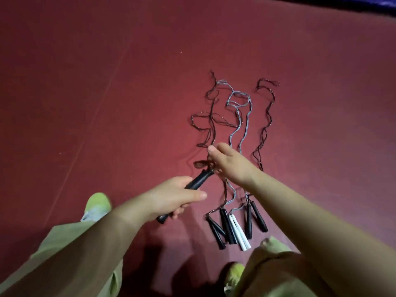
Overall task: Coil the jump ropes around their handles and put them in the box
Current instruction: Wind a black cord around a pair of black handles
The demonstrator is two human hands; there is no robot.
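One rope is in work and none shows as finished; no box appears in the head view, so stowing is judged not yet begun.

The left hand (171, 196) is closed around a pair of black handles (192, 187), fingers and thumb wrapped over the middle. The long axis of this pair runs diagonally: butt end low and left near the palm, rope end high and right. A small loop of dark rope (202, 163) sits at that upper end, which suggests the first turns are only just forming. Just right of it, the right hand (229, 162) pinches the same rope between thumb and fingers and holds it up beside the handle tip. The rest of that rope trails away across the red floor (85, 82).

Further right, on the floor, lie the remaining ropes, all uncoiled:
- two pairs of black handles (222, 228) side by side;
- a pair of white handles (239, 233) with a pale rope (237, 116);
- another pair of black handles (254, 219) with a dark rope (266, 116).

These handles lie roughly lengthwise toward the person, rope ends pointing away, ropes stretching in loose waves away from the person. Judged remaining: coil all of them, then box them.
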